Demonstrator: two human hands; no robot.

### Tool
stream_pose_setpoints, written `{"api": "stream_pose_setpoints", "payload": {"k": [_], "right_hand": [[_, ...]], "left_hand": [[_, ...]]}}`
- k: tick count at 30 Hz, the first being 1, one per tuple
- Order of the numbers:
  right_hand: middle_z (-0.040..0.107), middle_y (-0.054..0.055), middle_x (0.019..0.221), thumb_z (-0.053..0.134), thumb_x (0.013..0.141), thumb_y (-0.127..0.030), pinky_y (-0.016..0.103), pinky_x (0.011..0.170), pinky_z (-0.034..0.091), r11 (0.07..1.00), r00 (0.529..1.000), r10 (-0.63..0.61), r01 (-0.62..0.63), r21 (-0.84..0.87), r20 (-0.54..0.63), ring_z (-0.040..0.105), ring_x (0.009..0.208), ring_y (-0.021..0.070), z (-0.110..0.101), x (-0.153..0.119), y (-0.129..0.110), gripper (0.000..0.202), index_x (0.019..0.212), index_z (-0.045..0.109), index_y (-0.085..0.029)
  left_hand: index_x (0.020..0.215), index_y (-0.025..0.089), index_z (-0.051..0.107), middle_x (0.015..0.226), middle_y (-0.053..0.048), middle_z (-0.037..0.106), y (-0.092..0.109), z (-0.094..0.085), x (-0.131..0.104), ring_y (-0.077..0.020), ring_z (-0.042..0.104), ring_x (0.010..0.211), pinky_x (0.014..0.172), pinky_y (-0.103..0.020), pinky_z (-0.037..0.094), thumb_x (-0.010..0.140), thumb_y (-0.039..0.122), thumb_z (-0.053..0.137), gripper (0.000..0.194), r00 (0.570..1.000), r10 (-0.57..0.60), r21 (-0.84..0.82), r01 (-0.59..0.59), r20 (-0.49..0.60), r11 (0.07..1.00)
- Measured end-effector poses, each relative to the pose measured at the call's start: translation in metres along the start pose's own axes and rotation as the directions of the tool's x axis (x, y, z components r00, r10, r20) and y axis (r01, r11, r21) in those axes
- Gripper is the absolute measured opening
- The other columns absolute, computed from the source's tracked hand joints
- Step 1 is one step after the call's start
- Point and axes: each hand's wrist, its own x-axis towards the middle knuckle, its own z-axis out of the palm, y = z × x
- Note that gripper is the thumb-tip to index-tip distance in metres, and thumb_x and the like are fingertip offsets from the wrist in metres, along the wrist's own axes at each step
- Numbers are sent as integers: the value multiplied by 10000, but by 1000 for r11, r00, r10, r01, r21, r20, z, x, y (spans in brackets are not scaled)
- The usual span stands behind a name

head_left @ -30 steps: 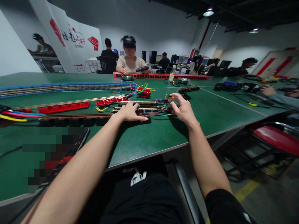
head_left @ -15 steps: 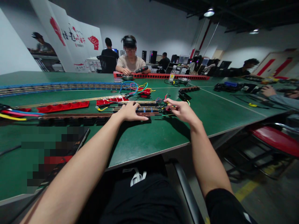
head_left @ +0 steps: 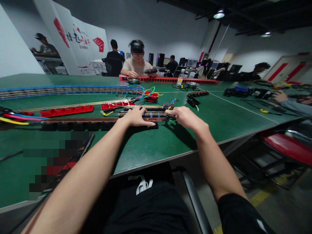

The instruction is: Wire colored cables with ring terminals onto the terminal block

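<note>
My left hand (head_left: 136,117) lies spread across a black slotted track with long metal rods or wires (head_left: 152,114), its thumb along the near edge and its fingers over the top. At the track's right end, my right hand (head_left: 186,117) is closed, thumb and index finger together among thin coloured wires (head_left: 172,103). Whatever sits between those fingertips is hidden. A thin green wire shows just below them. To the left, a yellow-tipped lead (head_left: 107,113) rests near the track, and a longer brown-and-black strip (head_left: 80,121) runs alongside it.
Behind lie red trays (head_left: 67,111), a blue track (head_left: 60,89) and a loop of coloured cables (head_left: 143,92). Black tray pieces (head_left: 193,101), a metal bowl (head_left: 192,85) and a bottle (head_left: 180,78) stand farther right. A person opposite holds a power drill (head_left: 150,70). A red stool (head_left: 287,146) is at right.
My right hand has shifted slightly left and its fingers have curled from loosely spread to closed at the track's end. My left hand stays in place.
</note>
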Motion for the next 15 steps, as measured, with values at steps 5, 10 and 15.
{"api": "stream_pose_setpoints", "payload": {"k": [5,10,15], "right_hand": [[736,121,980,418,875,-28,259,722,422,993,996,-37,46,-106,84,685,894,222,-1,4,-14,481,1240,666,-219],[721,118,1048,435,900,-58,280,753,449,990,996,-16,27,-136,85,689,921,231,-1,4,-22,463,1256,650,-261],[668,121,1177,393,903,-46,309,768,476,985,1000,24,-21,-170,13,682,944,243,7,0,-24,505,1327,578,-251]], "left_hand": [[1451,170,392,1508,-190,336,0,0,0,-400,361,1344,1090,-492,310,574,967,398,1185,1000,19,9,-19,-9,1000],[1428,147,421,1505,-197,331,0,2,1,-414,358,1340,1088,-519,307,567,976,384,1195,1000,20,12,-20,-9,1000],[1421,156,430,1507,-186,330,0,2,1,-404,343,1353,1087,-501,315,571,970,390,1178,1000,25,-3,-25,-8,1000]]}}
